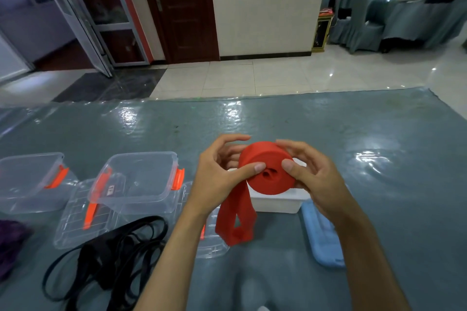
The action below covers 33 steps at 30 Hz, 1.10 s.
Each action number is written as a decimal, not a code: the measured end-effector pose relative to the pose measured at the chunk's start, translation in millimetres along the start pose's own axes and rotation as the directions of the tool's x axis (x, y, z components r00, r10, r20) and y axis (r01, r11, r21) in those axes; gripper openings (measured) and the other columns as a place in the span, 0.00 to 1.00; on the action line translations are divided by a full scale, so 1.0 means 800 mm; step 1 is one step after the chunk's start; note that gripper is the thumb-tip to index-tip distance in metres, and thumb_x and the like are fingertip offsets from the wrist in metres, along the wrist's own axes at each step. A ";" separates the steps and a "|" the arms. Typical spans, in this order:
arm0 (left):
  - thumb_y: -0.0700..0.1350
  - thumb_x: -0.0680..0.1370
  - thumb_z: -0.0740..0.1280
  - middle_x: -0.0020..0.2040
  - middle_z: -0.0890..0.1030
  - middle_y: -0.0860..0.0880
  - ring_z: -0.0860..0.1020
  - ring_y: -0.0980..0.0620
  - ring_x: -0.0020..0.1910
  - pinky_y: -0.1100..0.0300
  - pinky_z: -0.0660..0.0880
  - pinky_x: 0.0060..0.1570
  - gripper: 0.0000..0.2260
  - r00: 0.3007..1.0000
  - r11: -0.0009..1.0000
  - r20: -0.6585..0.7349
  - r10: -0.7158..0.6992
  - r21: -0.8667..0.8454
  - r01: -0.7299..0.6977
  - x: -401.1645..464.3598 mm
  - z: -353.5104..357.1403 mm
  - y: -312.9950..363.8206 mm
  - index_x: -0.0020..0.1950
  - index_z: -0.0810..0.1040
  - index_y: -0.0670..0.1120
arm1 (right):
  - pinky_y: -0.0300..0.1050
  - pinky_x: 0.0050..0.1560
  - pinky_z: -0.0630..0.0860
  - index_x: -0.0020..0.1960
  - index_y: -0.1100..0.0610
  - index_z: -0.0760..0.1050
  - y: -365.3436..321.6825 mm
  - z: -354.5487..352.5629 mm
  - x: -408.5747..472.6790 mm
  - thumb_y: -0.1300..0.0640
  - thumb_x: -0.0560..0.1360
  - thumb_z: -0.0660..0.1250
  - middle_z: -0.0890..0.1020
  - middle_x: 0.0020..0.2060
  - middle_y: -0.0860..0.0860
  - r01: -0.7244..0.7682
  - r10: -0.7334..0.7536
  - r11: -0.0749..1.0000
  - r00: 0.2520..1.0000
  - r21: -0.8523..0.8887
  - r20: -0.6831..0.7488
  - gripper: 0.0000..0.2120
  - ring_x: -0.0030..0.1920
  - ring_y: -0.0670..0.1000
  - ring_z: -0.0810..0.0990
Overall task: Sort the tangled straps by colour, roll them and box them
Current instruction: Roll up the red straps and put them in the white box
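Note:
A red strap (267, 169) is wound into a thick roll held in the air over the table; its loose tail hangs down as a loop. My left hand (222, 171) grips the roll's left side, thumb on its face. My right hand (313, 174) grips the right side, thumb near the centre hole. Black straps (113, 252) lie tangled at the lower left. A purple strap pile (10, 242) shows at the left edge. A white box (278, 201) sits right behind the roll, mostly hidden by it.
Two clear plastic boxes (141, 179) (30, 182) with orange clasps stand at the left, with clear lids (83, 212) lying flat beneath and beside them. A light blue lid (323, 235) lies to the right of the white box. The table wears a grey-green cloth under glossy plastic.

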State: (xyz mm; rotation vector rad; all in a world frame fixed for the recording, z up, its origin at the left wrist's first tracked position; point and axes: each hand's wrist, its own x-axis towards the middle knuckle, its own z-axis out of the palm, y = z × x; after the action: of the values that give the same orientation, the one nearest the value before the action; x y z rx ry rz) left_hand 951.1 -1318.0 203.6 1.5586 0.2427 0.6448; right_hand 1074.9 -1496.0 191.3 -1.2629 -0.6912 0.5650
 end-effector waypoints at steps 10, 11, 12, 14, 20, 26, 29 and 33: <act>0.54 0.71 0.80 0.67 0.82 0.56 0.78 0.55 0.70 0.55 0.75 0.68 0.30 0.970 0.979 0.204 -0.130 0.182 0.093 -0.007 -0.018 -0.034 0.72 0.76 0.60 | 0.48 0.56 0.85 0.62 0.49 0.84 0.014 0.015 -0.005 0.56 0.67 0.82 0.88 0.56 0.51 0.124 -0.141 0.983 0.983 -0.137 -0.119 0.23 0.57 0.52 0.88; 0.55 0.71 0.80 0.68 0.82 0.57 0.77 0.55 0.71 0.52 0.72 0.72 0.31 0.956 0.969 0.233 -0.178 0.208 0.129 -0.010 -0.025 -0.042 0.72 0.75 0.62 | 0.49 0.57 0.85 0.61 0.48 0.85 0.015 0.016 -0.006 0.56 0.68 0.82 0.88 0.56 0.52 0.138 -0.154 0.983 0.979 -0.118 -0.137 0.23 0.57 0.53 0.87; 0.56 0.70 0.80 0.67 0.82 0.57 0.76 0.56 0.72 0.49 0.69 0.74 0.30 0.941 0.957 0.246 -0.231 0.233 0.174 -0.014 -0.032 -0.053 0.71 0.75 0.63 | 0.49 0.57 0.85 0.61 0.45 0.85 0.015 0.016 -0.007 0.56 0.68 0.83 0.88 0.56 0.52 0.149 -0.162 0.984 0.974 -0.093 -0.156 0.23 0.57 0.54 0.87; 0.58 0.68 0.80 0.68 0.81 0.58 0.74 0.59 0.73 0.45 0.66 0.77 0.32 0.908 0.917 0.238 -0.344 0.292 0.271 -0.027 -0.045 -0.082 0.71 0.76 0.61 | 0.47 0.55 0.85 0.60 0.43 0.85 0.012 0.017 -0.009 0.55 0.68 0.83 0.89 0.56 0.52 0.163 -0.168 0.986 0.965 -0.040 -0.200 0.22 0.56 0.55 0.88; 0.58 0.66 0.85 0.75 0.73 0.61 0.70 0.56 0.75 0.53 0.71 0.71 0.40 0.847 0.831 0.148 -0.510 0.340 0.441 -0.074 -0.055 -0.172 0.74 0.71 0.63 | 0.48 0.55 0.85 0.63 0.44 0.84 0.010 0.020 -0.020 0.51 0.67 0.83 0.89 0.55 0.52 0.174 -0.159 0.984 0.941 0.025 -0.298 0.25 0.55 0.55 0.88; 0.32 0.80 0.70 0.71 0.77 0.54 0.82 0.54 0.58 0.64 0.80 0.49 0.27 0.795 0.795 0.029 -0.605 0.073 0.602 -0.116 -0.026 -0.233 0.71 0.74 0.58 | 0.51 0.55 0.86 0.63 0.45 0.84 0.012 0.020 -0.035 0.51 0.67 0.83 0.89 0.56 0.53 0.172 -0.149 0.984 0.928 0.037 -0.341 0.25 0.56 0.56 0.88; 0.29 0.81 0.67 0.69 0.80 0.46 0.83 0.48 0.62 0.53 0.82 0.56 0.25 0.746 0.741 0.025 -0.665 -0.101 0.664 -0.131 -0.013 -0.252 0.74 0.74 0.48 | 0.51 0.52 0.86 0.62 0.45 0.84 0.013 0.021 -0.041 0.55 0.68 0.82 0.89 0.55 0.53 0.150 -0.120 0.987 0.918 0.053 -0.378 0.23 0.55 0.57 0.89; 0.31 0.81 0.68 0.66 0.83 0.42 0.84 0.43 0.63 0.49 0.84 0.56 0.19 0.705 0.660 0.051 -0.708 -0.308 0.685 -0.142 -0.013 -0.262 0.72 0.75 0.39 | 0.49 0.47 0.87 0.61 0.44 0.84 0.015 0.015 -0.050 0.54 0.68 0.84 0.89 0.54 0.53 0.121 -0.078 0.990 0.904 0.077 -0.420 0.24 0.52 0.56 0.89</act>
State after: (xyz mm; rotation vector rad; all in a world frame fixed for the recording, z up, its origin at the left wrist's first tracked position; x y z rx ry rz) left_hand 900.8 -1345.3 -28.2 1.0127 0.7294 0.1050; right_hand 1039.0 -1514.1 175.0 -1.1946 -0.3601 0.2281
